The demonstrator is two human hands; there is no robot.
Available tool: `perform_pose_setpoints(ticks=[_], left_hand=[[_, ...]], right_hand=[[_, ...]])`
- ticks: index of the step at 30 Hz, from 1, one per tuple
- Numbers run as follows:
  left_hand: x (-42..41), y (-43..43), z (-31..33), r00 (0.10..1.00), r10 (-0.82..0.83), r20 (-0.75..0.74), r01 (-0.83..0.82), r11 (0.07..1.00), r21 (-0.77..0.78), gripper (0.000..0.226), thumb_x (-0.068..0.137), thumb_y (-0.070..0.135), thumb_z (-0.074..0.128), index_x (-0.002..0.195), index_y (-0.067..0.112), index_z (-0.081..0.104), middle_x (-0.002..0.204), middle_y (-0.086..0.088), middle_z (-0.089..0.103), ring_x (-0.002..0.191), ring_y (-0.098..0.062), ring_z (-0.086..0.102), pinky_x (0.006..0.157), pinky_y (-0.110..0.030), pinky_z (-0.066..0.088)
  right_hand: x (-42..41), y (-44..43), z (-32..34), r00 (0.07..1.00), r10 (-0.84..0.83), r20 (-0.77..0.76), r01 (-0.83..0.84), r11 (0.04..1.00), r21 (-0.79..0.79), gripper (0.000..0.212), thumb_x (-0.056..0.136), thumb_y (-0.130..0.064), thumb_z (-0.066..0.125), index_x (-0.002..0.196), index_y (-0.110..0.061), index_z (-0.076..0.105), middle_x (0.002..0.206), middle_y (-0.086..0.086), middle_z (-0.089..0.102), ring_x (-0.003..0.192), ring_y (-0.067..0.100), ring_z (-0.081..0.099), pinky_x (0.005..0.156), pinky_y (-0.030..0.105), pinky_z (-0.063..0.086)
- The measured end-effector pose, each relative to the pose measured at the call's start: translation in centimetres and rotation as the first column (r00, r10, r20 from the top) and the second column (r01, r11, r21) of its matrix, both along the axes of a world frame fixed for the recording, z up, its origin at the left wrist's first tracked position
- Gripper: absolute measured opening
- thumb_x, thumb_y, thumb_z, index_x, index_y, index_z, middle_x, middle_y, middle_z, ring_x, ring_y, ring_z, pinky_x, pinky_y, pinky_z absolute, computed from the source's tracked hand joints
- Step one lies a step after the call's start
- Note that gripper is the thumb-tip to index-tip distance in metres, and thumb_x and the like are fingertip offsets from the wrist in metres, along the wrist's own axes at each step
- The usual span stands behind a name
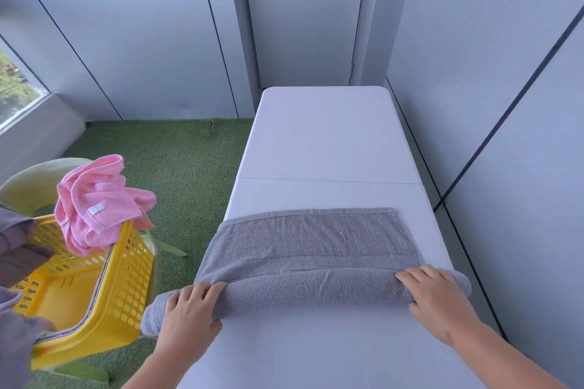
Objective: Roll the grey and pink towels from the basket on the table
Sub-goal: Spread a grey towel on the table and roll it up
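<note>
A grey towel (pixel 313 243) lies across the white table (pixel 328 142), its near part wound into a thick roll and its far part flat. My left hand (pixel 189 309) grips the left end of the roll, fingers curled over its top. My right hand (pixel 439 297) grips the right end the same way. A pink towel (pixel 94 202) hangs crumpled over the rim of a yellow basket (pixel 104 290) to the left of the table.
The basket sits on a pale green chair (pixel 34 180) on green artificial turf (pixel 177 167). Darker grey cloth (pixel 15 246) drapes over the basket's left side. Grey wall panels run close along the table's right side, and a door (pixel 303 9) stands beyond its far end.
</note>
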State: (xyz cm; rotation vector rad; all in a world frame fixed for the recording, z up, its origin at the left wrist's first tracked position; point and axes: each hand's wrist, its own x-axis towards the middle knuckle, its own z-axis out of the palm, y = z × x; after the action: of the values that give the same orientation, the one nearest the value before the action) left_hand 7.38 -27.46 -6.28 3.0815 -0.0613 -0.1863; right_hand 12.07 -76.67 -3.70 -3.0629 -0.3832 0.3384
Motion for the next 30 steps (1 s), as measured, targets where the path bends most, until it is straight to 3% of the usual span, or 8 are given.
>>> perform_pose_setpoints(ticks=[4,6,8,13,17,22,26,30], left_hand=[[0.5,0.3,0.8,1.000,-0.011,-0.007,0.011,1.000,0.023,0.055,0.055,0.039,0.064,0.110,0.039,0.060,0.090,0.016,0.062,0.082,-0.020,0.062,0.067,-0.039,0.048],[0.4,0.8,1.1,0.999,-0.032,-0.027,0.032,0.999,0.006,0.047,0.061,0.040,0.056,0.108,0.041,0.058,0.088,0.018,0.065,0.082,-0.017,0.063,0.066,-0.036,0.044],[0.5,1.3,1.4,0.999,-0.030,-0.025,0.029,0.999,-0.028,0.048,0.065,0.038,0.053,0.113,0.042,0.056,0.094,0.018,0.066,0.091,-0.017,0.063,0.073,-0.036,0.045],[0.6,2.1,1.5,0.986,0.007,0.167,0.009,0.995,-0.096,0.039,0.075,0.032,0.050,0.112,0.030,0.059,0.112,0.011,0.055,0.108,-0.021,0.051,0.083,-0.041,0.051],[0.7,1.7,0.8,0.959,-0.019,0.283,0.057,0.990,-0.127,0.027,0.089,0.038,0.043,0.098,0.026,0.065,0.109,0.010,0.058,0.103,-0.023,0.056,0.090,-0.038,0.042],[0.8,1.2,0.1,0.995,-0.036,0.098,0.041,0.998,-0.051,0.066,0.067,0.054,0.075,0.125,0.029,0.058,0.124,0.012,0.056,0.120,-0.019,0.053,0.112,-0.046,0.032],[1.4,0.5,0.7,0.999,0.011,0.030,-0.010,1.000,-0.026,0.063,0.058,0.036,0.083,0.116,0.035,0.059,0.110,0.013,0.061,0.105,-0.022,0.059,0.099,-0.047,0.041],[1.4,0.7,0.9,0.997,-0.034,0.064,0.036,0.999,-0.031,0.040,0.065,0.044,0.061,0.104,0.037,0.061,0.093,0.018,0.061,0.091,-0.018,0.060,0.087,-0.040,0.046]], right_hand=[[0.8,0.0,0.4,0.999,0.019,-0.034,-0.020,0.999,-0.032,0.031,0.065,-0.034,0.061,0.097,-0.032,0.062,0.089,-0.019,0.061,0.094,0.015,0.054,0.075,0.030,0.038],[1.0,0.5,1.4,0.999,0.023,-0.040,-0.023,1.000,0.002,0.033,0.078,-0.037,0.042,0.105,-0.033,0.060,0.091,-0.021,0.057,0.101,0.011,0.045,0.081,0.028,0.030],[1.1,0.8,2.1,1.000,-0.003,-0.028,0.005,0.998,0.061,0.027,0.086,-0.032,0.044,0.109,-0.037,0.059,0.092,-0.024,0.051,0.103,0.011,0.043,0.081,0.026,0.027],[1.4,0.5,1.2,0.984,-0.085,0.158,0.063,0.988,0.139,0.034,0.065,-0.016,0.075,0.094,-0.032,0.066,0.094,-0.018,0.060,0.089,0.015,0.056,0.073,0.032,0.047],[1.2,1.1,0.9,0.996,-0.006,0.084,-0.005,0.992,0.129,0.036,0.069,-0.024,0.066,0.104,-0.031,0.065,0.103,-0.023,0.059,0.098,0.009,0.053,0.079,0.028,0.047],[0.9,1.1,-0.7,0.998,0.046,0.030,-0.048,0.998,0.052,0.063,0.056,-0.045,0.068,0.116,-0.026,0.066,0.112,-0.018,0.062,0.107,0.009,0.056,0.086,0.031,0.052],[1.5,1.2,-0.4,1.000,0.025,-0.010,-0.025,1.000,0.007,0.043,0.064,-0.039,0.062,0.105,-0.028,0.066,0.102,-0.020,0.061,0.102,0.011,0.054,0.083,0.027,0.046],[2.3,1.7,1.0,0.993,0.045,-0.112,-0.050,0.998,-0.040,0.030,0.079,-0.042,0.039,0.095,-0.025,0.058,0.095,-0.013,0.053,0.101,0.014,0.044,0.078,0.030,0.031]])
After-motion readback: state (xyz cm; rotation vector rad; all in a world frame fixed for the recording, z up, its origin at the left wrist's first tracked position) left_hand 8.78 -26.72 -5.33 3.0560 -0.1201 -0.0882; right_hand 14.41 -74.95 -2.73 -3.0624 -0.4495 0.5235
